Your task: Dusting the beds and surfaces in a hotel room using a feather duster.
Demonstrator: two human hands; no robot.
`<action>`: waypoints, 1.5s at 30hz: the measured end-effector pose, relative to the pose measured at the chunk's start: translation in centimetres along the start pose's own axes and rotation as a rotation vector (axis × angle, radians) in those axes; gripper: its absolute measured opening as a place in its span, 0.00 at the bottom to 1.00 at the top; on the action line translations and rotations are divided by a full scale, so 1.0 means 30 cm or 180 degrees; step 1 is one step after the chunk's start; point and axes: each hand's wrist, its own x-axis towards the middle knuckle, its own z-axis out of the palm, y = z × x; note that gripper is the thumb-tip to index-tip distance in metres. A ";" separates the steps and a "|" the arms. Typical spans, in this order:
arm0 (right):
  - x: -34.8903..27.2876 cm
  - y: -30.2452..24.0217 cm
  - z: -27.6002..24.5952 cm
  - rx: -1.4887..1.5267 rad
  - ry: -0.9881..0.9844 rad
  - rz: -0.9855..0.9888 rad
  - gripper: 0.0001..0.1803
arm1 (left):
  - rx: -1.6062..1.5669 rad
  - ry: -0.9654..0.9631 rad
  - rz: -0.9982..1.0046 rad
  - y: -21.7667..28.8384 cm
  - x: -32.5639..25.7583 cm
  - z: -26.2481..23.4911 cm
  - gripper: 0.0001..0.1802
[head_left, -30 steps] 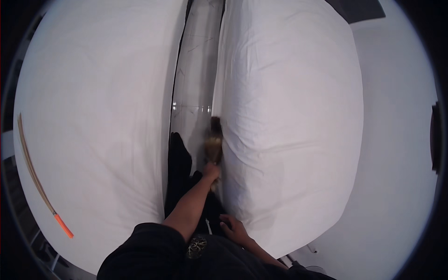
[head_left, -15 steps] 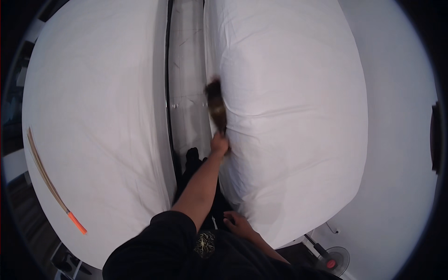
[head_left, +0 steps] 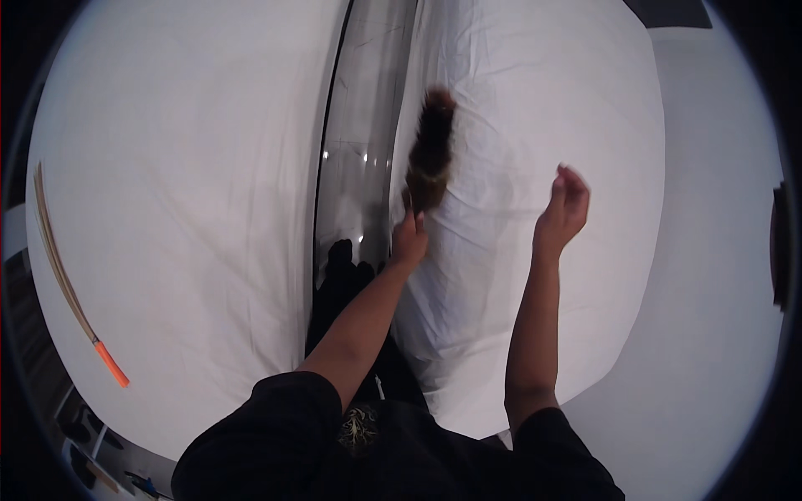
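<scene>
My left hand [head_left: 409, 240] is closed round the handle of a feather duster [head_left: 433, 138] with dark brown and black feathers, blurred by motion. The duster points away from me over the near-left edge of the right-hand bed [head_left: 501, 292], which wears a wrinkled white sheet. Whether its feathers touch the cloth I cannot tell. Above the middle of that bed is my right hand [head_left: 565, 209], fingers loosely bent and nothing visible in them. On the left-hand bed [head_left: 192, 209], also white-sheeted, lies a bundle of thin sticks [head_left: 63, 267] with an orange grip.
A narrow strip of shiny tiled floor [head_left: 359, 125] runs between the two beds, and my dark-clothed legs and feet [head_left: 338, 271] stand in it. A pale wall [head_left: 702, 250] rises beyond the right bed. Several items [head_left: 92, 451] stand low at the bottom left.
The duster and my left hand have moved from the gap's side up and right onto the bed's edge. My right hand has risen from beside my body to above the bed.
</scene>
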 end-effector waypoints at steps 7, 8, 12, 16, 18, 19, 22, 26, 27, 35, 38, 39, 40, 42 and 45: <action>0.263 0.168 0.335 -0.2144 -0.0288 0.0260 0.26 | 0.1000 -0.0039 -0.0893 -0.117 -0.051 -0.056 0.16; 0.227 0.213 0.358 -0.2722 -0.0497 0.0459 0.29 | 0.0996 -0.0021 -0.0911 -0.095 -0.039 -0.068 0.16; 0.110 0.355 0.399 -0.3606 -0.0460 0.0013 0.32 | 0.0357 0.0521 -0.0207 0.106 0.087 -0.064 0.16; 0.084 0.404 0.408 -0.3555 -0.0406 -0.0102 0.32 | 0.0230 0.0428 0.0784 0.376 0.340 0.014 0.15; 0.095 0.404 0.416 -0.3512 -0.0351 -0.0069 0.31 | -0.0009 0.0517 0.1118 0.491 0.492 0.065 0.16; 0.100 0.404 0.421 -0.3553 -0.0414 -0.0034 0.32 | -0.0085 0.0611 0.1143 0.528 0.566 0.090 0.15; 0.102 0.408 0.431 -0.3490 -0.0392 0.0016 0.32 | 0.0324 0.0450 0.0698 0.543 0.725 0.113 0.15; 0.100 0.431 0.428 -0.3467 -0.0408 -0.0042 0.33 | 0.1172 0.0175 -0.0129 0.535 0.827 0.063 0.15; 0.099 0.435 0.427 -0.3508 -0.0402 -0.0039 0.32 | 0.0975 0.0410 0.0158 0.556 0.843 0.056 0.16; 0.109 0.440 0.431 -0.3523 -0.0374 -0.0030 0.33 | 0.0630 0.0418 0.0862 0.669 0.940 0.118 0.18; 0.113 0.438 0.433 -0.3540 -0.0415 -0.0043 0.33 | 0.1411 0.0208 -0.0134 0.477 0.880 0.138 0.16; 0.114 0.437 0.433 -0.3523 -0.0410 -0.0001 0.33 | 0.1490 -0.0125 -0.0137 0.389 0.831 0.120 0.17; 0.117 0.437 0.434 -0.3542 -0.0415 -0.0013 0.33 | 0.1458 -0.0083 -0.0345 0.310 0.772 0.115 0.17; 0.121 0.435 0.436 -0.3550 -0.0410 0.0001 0.33 | 0.1260 0.0081 -0.0571 0.177 0.639 0.110 0.17; 0.127 0.435 0.438 -0.3513 -0.0428 -0.0031 0.33 | 0.1063 0.0070 -0.0682 0.069 0.408 0.091 0.16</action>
